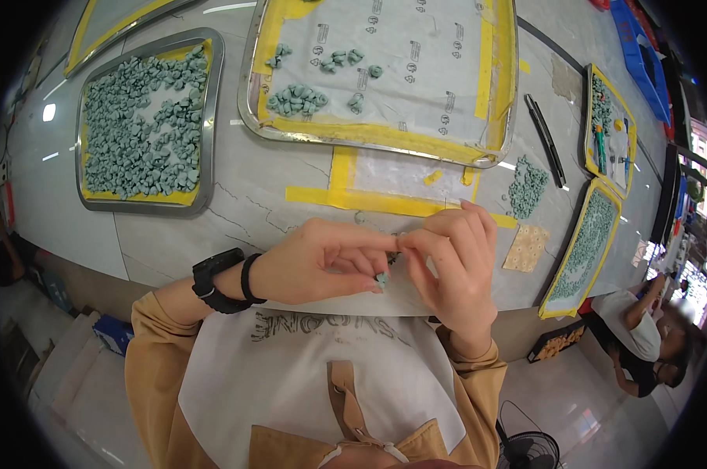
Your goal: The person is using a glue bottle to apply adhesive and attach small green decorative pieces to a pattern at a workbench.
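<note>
Near the table's front edge my left hand (302, 262) is closed, with a small grey-green piece (381, 279) at its thumb and lower fingertips. Its index finger stretches across to the right hand. My right hand (455, 270) is pinched, thumb and index fingertips meeting that finger; a tiny dark bit shows there, too small to name. A loose green piece (359, 216) lies just beyond my fingers. Farther off, a large metal tray (377, 141) lined with white sheet and yellow tape bears several small clusters of green pieces (297, 100).
A metal tray (205, 156) heaped with green pieces stands at the left. To the right lie a black pen-like tool (545, 141), a pile of green bits (528, 187), a beige patterned square (527, 248) and a yellow-edged tray (553, 313). Another person (638, 332) sits at far right.
</note>
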Motion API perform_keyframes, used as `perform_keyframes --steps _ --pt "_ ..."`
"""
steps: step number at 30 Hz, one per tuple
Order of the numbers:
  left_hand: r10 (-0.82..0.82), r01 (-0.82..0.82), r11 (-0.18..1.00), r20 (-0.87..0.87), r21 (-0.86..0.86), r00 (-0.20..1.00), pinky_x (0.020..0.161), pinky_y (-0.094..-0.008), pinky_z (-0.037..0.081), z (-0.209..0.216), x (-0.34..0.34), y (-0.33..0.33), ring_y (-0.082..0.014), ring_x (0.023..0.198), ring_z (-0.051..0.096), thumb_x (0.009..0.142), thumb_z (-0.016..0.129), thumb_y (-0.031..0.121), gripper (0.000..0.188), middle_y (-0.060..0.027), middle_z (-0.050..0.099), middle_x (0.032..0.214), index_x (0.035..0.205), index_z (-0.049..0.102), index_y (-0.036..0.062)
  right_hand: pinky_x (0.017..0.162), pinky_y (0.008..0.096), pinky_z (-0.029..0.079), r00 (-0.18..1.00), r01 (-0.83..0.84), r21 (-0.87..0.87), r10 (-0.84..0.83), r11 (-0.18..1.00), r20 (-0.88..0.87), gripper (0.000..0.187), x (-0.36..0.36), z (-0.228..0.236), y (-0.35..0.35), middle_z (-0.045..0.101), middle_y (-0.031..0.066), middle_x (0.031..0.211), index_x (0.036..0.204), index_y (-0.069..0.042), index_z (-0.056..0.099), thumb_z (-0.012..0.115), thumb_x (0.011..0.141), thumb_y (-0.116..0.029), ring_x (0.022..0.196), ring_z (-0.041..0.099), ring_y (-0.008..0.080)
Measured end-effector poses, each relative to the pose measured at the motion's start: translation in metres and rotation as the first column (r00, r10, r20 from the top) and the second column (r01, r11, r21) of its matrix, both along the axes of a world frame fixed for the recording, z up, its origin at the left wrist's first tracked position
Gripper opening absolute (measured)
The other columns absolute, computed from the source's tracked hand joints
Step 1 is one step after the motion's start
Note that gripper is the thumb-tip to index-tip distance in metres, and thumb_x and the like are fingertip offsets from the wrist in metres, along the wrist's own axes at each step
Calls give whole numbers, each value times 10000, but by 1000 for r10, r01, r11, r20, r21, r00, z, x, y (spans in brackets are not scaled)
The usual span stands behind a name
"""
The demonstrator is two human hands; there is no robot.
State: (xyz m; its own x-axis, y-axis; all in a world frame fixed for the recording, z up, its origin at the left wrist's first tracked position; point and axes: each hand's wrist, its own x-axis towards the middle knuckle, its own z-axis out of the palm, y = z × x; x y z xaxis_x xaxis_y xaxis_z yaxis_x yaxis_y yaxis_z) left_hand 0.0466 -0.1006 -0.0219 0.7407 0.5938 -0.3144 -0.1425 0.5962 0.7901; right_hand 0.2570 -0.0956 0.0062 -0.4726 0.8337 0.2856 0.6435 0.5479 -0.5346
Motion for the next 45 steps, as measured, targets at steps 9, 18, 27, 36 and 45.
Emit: perform_keyframes --steps 9,18,27,36,45 --pt "-16 25 991 70 -129 997 845 -271 515 -1 0 2 -108 907 588 826 608 -94 695 -120 580 1013 1426 271 1 729 341 378 992 96 55 -100 994 77 269 0 -15 11 562 29 817 873 -78 599 694 637 10 742 525 217" --pt "-36 98 976 302 -193 953 818 -267 518 2 -15 2 -152 904 619 814 618 -107 664 -128 597 1013 1401 359 62 668 327 363 992 -4 1 4 1000 -125 265 -4 0 -1 567 22 800 837 -80 604 735 613 -31 703 519 206" --pt "407 -414 907 87 74 909 825 -308 531 5 -7 -1 -176 960 611 798 580 -162 422 -163 590 1049 1194 519 -30 683 332 333 732 7 -302 -210 953 -648 100 -26 7 -19 475 105 859 859 -50 484 515 777 0 771 398 226" --pt "427 -429 873 61 232 902 808 -295 495 9 -8 -3 -188 945 610 753 606 -169 293 -151 600 1053 1018 626 -45 695 345 322 854 -56 -476 -205 877 -478 64 -37 -1 -10 483 101 831 839 -41 487 537 801 -25 754 402 240" --pt "432 -380 793 1 477 902 812 -300 493 2 -13 -2 -195 942 612 743 613 -166 264 -153 608 1047 973 641 -39 659 340 301 919 115 -228 -191 967 -345 134 -43 -6 -10 501 50 739 803 -63 531 635 738 -11 679 426 226"
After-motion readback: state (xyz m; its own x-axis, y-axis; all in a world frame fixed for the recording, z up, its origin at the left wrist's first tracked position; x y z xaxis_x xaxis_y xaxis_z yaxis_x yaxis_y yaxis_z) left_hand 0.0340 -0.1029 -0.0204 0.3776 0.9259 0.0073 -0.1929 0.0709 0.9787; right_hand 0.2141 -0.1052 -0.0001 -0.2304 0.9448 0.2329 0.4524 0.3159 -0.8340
